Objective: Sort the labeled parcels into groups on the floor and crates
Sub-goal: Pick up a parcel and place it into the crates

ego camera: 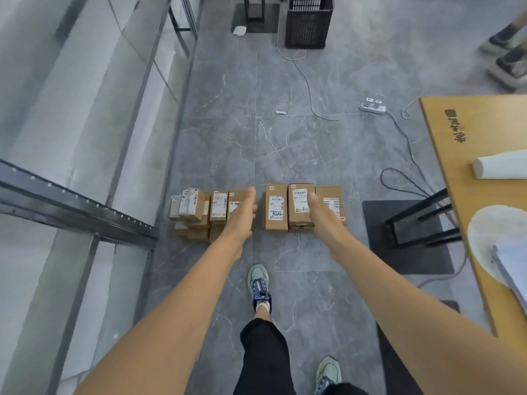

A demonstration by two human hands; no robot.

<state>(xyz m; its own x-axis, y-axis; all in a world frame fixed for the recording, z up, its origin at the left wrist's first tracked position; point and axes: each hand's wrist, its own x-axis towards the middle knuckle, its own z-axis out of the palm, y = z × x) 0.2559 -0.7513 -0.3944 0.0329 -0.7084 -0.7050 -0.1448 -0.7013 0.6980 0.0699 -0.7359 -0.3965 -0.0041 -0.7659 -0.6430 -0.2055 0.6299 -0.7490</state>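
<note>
**Two parcel groups on a grey floor**

We stand on a grey marble-patterned tile floor [285,138]. A grey metal rail [85,212] and a glass wall are on our left. On our right is a light wooden worktop [445,143], whose black metal leg frame [422,223] rests on a black mat [379,223].

The brown cardboard labelled parcels lie ahead in a stacked left group [199,212] and a right group [275,208], with a gap between them. Our left hand [242,208] hangs over the left group, fingers straight, holding nothing. Our right hand [319,209] reaches over the right group, fingers straight; we cannot tell whether it touches.

Beyond is open floor with a white power strip [372,105], trailing cables and, far off, a black slatted plastic crate [309,24].
</note>
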